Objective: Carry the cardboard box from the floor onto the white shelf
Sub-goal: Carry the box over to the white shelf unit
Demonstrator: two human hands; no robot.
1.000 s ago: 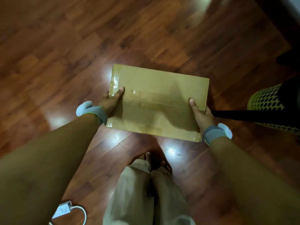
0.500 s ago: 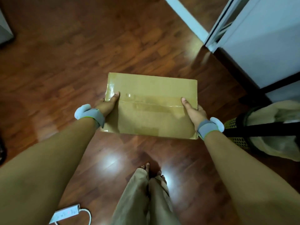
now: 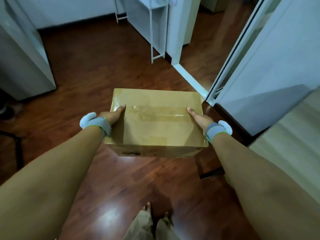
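A taped brown cardboard box (image 3: 155, 122) hangs in the air in front of me, well above the wooden floor. My left hand (image 3: 113, 115) grips its left side with the thumb on top. My right hand (image 3: 199, 117) grips its right side the same way. Both wrists wear grey bands. A white metal shelf frame (image 3: 156, 28) stands against the far wall, ahead and slightly right of the box.
A grey cabinet (image 3: 22, 66) stands at the left. A white door frame and sliding door (image 3: 242, 54) run along the right, with a pale surface (image 3: 290, 144) at the right edge. My feet (image 3: 154, 212) are on the dark wood floor (image 3: 97, 70).
The box has risen from low near the floor to about waist height. My view has tilted up, so the room, shelf and doorway now show.
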